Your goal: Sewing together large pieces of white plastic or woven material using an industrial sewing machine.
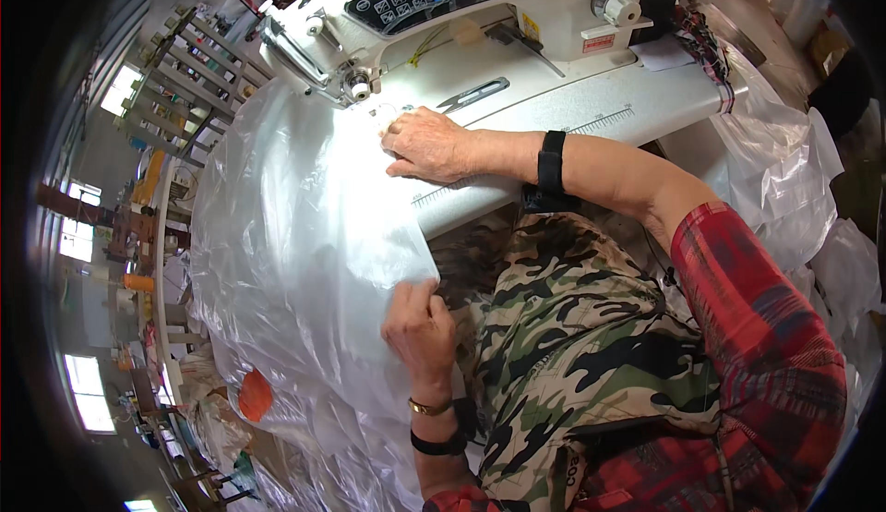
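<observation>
A large sheet of clear plastic film (pixel 305 207) spreads over the left of the sewing machine bed and hangs down toward me. My left hand (pixel 420 327) pinches the film's edge below the table's front edge. Up at the bed, my right hand (pixel 426 145) is closed on the film beside the sewing head; its fingertips are partly hidden in the glare. The white sewing machine (pixel 406 13) stands just beyond, its needle area (pixel 358 87) close to my right fingers and brightly lit.
A ruler scale (pixel 600 121) runs along the bed's front edge. Small scissors or snips (pixel 475 94) lie on the bed. More clear plastic (pixel 784 152) is heaped at the right. A slatted wooden rack (pixel 198 73) stands at the far left. A camouflage apron (pixel 591 327) covers my lap.
</observation>
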`<move>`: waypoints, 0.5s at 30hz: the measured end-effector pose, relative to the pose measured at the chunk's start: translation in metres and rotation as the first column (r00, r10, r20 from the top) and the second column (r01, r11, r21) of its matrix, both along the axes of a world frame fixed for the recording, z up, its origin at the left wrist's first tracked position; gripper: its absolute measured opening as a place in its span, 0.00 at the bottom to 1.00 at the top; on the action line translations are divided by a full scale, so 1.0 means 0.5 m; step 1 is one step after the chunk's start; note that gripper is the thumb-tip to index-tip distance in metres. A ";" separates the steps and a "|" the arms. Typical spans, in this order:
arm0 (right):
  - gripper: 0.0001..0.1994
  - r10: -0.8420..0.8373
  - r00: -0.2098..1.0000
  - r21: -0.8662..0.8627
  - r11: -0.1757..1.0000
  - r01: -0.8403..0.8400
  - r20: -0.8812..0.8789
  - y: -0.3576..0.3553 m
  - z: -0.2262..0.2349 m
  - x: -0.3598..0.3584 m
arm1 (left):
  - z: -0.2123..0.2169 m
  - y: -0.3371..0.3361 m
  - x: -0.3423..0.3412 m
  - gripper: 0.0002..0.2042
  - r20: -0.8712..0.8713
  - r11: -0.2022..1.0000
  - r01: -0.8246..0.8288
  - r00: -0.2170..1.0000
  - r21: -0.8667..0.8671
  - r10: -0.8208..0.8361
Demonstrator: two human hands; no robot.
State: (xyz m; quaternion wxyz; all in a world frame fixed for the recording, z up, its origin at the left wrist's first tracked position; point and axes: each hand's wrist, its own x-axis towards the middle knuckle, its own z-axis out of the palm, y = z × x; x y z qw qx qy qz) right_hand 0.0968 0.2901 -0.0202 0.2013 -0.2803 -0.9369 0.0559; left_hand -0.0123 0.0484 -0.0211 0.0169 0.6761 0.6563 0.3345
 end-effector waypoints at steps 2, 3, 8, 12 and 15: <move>0.21 0.006 1.000 0.005 1.000 -0.006 -0.019 -0.001 0.000 0.000 | 0.013 0.040 -0.005 0.09 -0.031 1.000 -0.006 0.999 0.019 0.007; 0.21 0.005 1.000 -0.019 1.000 -0.005 -0.014 -0.001 0.001 0.001 | 0.020 0.060 -0.009 0.08 -0.056 1.000 0.008 0.998 0.022 -0.006; 0.21 0.027 0.998 -0.018 0.999 -0.028 -0.060 -0.003 -0.002 0.005 | 0.037 0.153 -0.028 0.04 -0.143 0.998 -0.001 0.990 0.068 0.010; 0.19 0.013 0.994 0.010 1.000 -0.012 -0.111 0.001 -0.018 -0.005 | 0.029 0.224 -0.046 0.04 -0.208 0.990 0.022 0.978 0.139 0.008; 0.12 -0.024 0.986 0.056 0.998 0.034 -0.166 0.011 -0.032 -0.025 | 0.022 0.276 -0.060 0.06 -0.302 0.984 0.029 0.953 0.178 0.026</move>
